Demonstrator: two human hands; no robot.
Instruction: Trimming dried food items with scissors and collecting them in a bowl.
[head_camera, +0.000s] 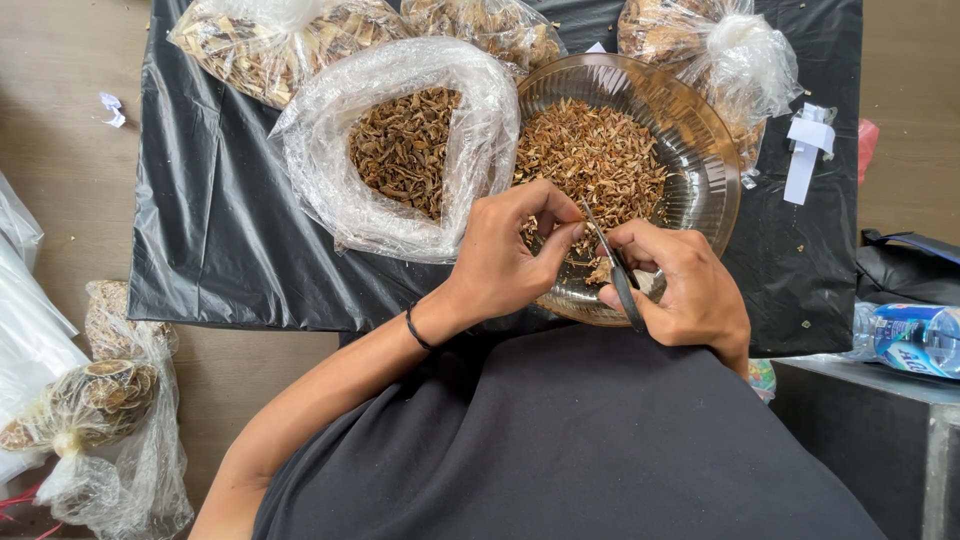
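From the head camera, the right hand is closed around a pair of scissors whose long axis runs from the palm up and left, blades pointing at the left hand. The left hand's fingertips are pinched together on a small dried brown piece, held just beside the blade tips, so the left hand is the nearer one to it. Both hands hover over the near rim of one amber glass bowl of cut dried bits. Left of the bowl lies one open clear bag of the same material; three tied bags sit behind the bowl.
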